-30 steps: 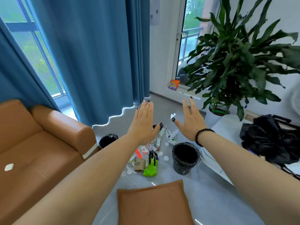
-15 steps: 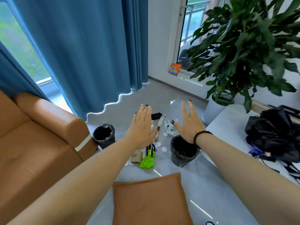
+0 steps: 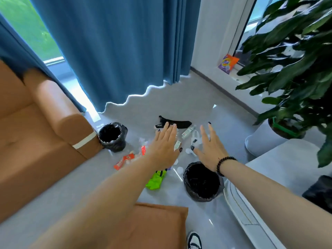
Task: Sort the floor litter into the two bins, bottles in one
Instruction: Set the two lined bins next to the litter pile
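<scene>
Two small bins lined with black bags stand on the grey floor: the left bin (image 3: 112,137) beside the sofa arm, the right bin (image 3: 203,182) below my right wrist. Litter lies between them: a red wrapper (image 3: 124,161), a green bag (image 3: 156,179), a clear bottle with a label (image 3: 188,131), a white bottle (image 3: 195,139), white caps (image 3: 180,170) and a black shoe-like item (image 3: 177,124). My left hand (image 3: 166,146) and my right hand (image 3: 209,148) stretch out flat over the litter, palms down, fingers apart, holding nothing.
An orange sofa (image 3: 36,126) fills the left side, an orange cushion (image 3: 152,225) lies at the bottom. Blue curtains (image 3: 116,51) hang behind. A large potted plant (image 3: 296,69) and a pale round table (image 3: 287,168) stand at right. My shoe (image 3: 194,240) shows at the bottom.
The view has tilted downward toward the floor. Both hands have lowered over the litter and stay flat, spread and holding nothing.
</scene>
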`<move>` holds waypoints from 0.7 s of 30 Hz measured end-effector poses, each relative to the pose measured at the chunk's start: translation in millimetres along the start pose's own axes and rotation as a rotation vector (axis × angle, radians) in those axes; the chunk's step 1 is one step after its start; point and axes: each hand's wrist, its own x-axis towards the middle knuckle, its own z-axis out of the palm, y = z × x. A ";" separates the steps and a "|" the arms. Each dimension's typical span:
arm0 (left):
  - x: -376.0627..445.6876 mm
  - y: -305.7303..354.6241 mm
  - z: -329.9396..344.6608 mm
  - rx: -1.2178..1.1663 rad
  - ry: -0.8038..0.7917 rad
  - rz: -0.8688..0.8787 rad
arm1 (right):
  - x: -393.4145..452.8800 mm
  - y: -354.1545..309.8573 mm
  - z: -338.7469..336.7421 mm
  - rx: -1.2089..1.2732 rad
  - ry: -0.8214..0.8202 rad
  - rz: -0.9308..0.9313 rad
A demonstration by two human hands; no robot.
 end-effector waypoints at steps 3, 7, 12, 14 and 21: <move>33.2 25.7 7.6 -0.019 -0.050 -0.048 | 20.3 26.1 -8.9 0.060 -0.048 -0.019; 76.1 44.3 12.2 0.014 -0.089 -0.040 | 42.1 57.3 -14.6 0.151 -0.059 -0.014; 112.7 45.6 29.3 -0.002 -0.152 -0.070 | 62.0 80.5 -5.6 0.210 -0.079 0.015; 123.0 40.0 36.9 0.031 -0.200 -0.033 | 68.9 85.0 2.8 0.212 -0.091 0.050; 151.8 -30.8 44.5 0.103 -0.271 0.139 | 98.6 59.4 43.5 0.255 -0.105 0.213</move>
